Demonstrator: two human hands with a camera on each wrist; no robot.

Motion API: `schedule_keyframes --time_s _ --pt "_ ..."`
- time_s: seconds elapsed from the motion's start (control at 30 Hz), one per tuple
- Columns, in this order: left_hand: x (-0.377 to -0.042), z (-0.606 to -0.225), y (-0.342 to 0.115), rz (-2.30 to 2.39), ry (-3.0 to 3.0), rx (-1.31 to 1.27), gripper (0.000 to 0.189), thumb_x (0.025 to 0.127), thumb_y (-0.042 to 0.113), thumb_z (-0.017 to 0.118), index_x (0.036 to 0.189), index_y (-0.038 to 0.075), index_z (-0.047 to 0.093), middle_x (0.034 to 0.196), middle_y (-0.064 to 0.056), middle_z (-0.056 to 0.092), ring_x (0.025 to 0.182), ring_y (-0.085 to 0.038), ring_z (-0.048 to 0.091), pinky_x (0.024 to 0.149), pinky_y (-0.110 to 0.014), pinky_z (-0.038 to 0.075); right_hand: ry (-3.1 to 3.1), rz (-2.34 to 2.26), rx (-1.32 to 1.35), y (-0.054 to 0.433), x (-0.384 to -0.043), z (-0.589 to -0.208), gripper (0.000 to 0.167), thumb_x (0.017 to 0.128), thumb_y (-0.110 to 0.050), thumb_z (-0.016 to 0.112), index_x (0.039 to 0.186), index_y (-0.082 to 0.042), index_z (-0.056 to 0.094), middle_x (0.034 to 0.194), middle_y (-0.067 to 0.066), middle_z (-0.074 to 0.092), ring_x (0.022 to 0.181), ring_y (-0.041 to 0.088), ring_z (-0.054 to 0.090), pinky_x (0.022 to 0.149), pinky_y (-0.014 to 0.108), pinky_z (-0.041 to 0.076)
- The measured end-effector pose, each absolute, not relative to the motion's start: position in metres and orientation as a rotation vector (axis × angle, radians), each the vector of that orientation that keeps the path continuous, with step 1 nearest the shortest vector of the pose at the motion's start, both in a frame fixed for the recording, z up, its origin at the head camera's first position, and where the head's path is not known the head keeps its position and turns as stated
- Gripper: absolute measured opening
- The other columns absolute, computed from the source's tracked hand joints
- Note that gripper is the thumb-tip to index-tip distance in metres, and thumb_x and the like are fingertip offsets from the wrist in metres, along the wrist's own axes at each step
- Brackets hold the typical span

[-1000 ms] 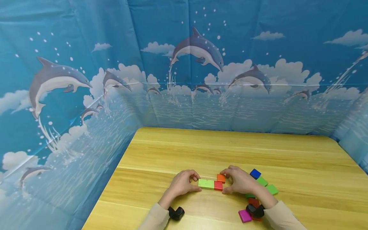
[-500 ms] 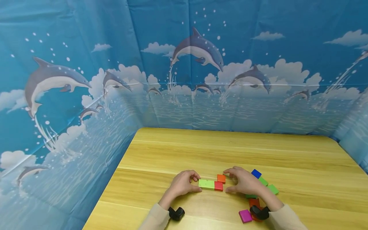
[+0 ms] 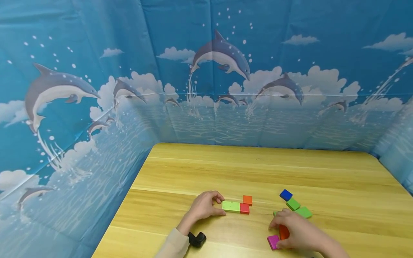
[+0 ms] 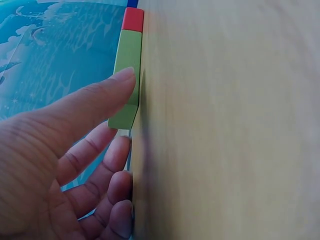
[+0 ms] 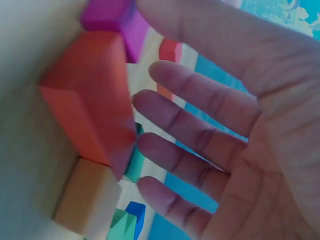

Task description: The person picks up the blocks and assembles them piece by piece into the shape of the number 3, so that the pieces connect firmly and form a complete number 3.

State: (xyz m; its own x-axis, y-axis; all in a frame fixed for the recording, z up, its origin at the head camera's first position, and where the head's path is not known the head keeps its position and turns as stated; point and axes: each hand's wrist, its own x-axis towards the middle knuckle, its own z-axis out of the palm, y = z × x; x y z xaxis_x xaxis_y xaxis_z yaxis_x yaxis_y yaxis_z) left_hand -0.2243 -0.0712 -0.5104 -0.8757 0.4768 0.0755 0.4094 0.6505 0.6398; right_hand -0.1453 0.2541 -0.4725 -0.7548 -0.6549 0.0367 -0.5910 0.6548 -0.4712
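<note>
My left hand pinches the left end of a light green block, thumb along the near side and fingertips at the far corner. Against that block's right end sits a red block, with an orange block just behind it. Over on the right, my right hand reaches down above an orange-red block. Its fingers are spread and loosely bent, with a gap to the block in the right wrist view. The right thumb overlaps a magenta block. The hand hides part of the pile.
Beyond the right hand lie a blue block and green blocks. An orange-tan block sits beside the orange-red one in the right wrist view. The wooden table meets a dolphin-print curtain behind and at the sides.
My right hand has left the red and orange blocks and moved right and nearer, over the orange-red and magenta blocks. The left hand stays at the light green block.
</note>
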Motion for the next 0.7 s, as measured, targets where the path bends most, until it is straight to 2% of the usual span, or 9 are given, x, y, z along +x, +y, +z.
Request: schedule_keyframes --time_s 0.13,0.3,0.43,0.53,0.7 --pt "-0.224 -0.511 -0.072 1.037 2.754 0.742 0.037 0.068 0.037 0.085 0.098 0.022 0.066 0.083 0.017 0.056 0.069 -0.003 0.047 0.063 -0.022 0.039 2.788 -0.633 -1.124 0.252 -0.137 -0.476 0.036 0.068 -0.043 0.082 0.098 -0.031 0.067 0.095 -0.025 0.051 0.086 0.004 0.044 0.072 0.033 0.043" --pt "-0.224 -0.513 -0.072 1.039 2.755 0.75 0.038 0.068 0.037 0.085 0.098 0.023 0.066 0.083 0.017 0.056 0.069 -0.003 0.047 0.064 -0.022 0.039 2.863 -0.592 -1.242 0.244 -0.136 -0.482 0.032 0.063 -0.031 0.086 0.089 -0.032 0.067 0.089 -0.026 0.049 0.082 0.003 0.043 0.071 0.038 0.039" --pt "-0.224 -0.514 -0.072 1.034 2.761 0.75 0.038 0.068 0.037 0.085 0.098 0.023 0.066 0.083 0.018 0.056 0.069 -0.002 0.047 0.064 -0.022 0.039 2.877 -0.59 -1.11 0.234 -0.14 -0.484 0.026 0.07 -0.037 0.082 0.09 -0.028 0.07 0.086 -0.024 0.05 0.077 0.002 0.041 0.068 0.033 0.037" --pt "-0.223 -0.514 -0.072 1.029 2.762 0.748 0.038 0.068 0.037 0.085 0.098 0.023 0.066 0.083 0.017 0.056 0.069 -0.002 0.047 0.064 -0.022 0.039 2.9 -0.578 -1.003 0.226 -0.145 -0.485 0.028 0.074 -0.041 0.079 0.095 -0.024 0.071 0.087 -0.021 0.053 0.076 0.002 0.043 0.067 0.031 0.037" --pt "-0.224 -0.512 -0.072 1.026 2.77 0.749 0.038 0.068 0.037 0.085 0.098 0.022 0.067 0.083 0.016 0.057 0.068 -0.002 0.047 0.064 -0.021 0.039 2.991 -0.554 -0.948 0.213 -0.151 -0.487 0.031 0.074 -0.033 0.08 0.098 -0.016 0.07 0.085 -0.016 0.056 0.075 0.003 0.047 0.068 0.034 0.04"
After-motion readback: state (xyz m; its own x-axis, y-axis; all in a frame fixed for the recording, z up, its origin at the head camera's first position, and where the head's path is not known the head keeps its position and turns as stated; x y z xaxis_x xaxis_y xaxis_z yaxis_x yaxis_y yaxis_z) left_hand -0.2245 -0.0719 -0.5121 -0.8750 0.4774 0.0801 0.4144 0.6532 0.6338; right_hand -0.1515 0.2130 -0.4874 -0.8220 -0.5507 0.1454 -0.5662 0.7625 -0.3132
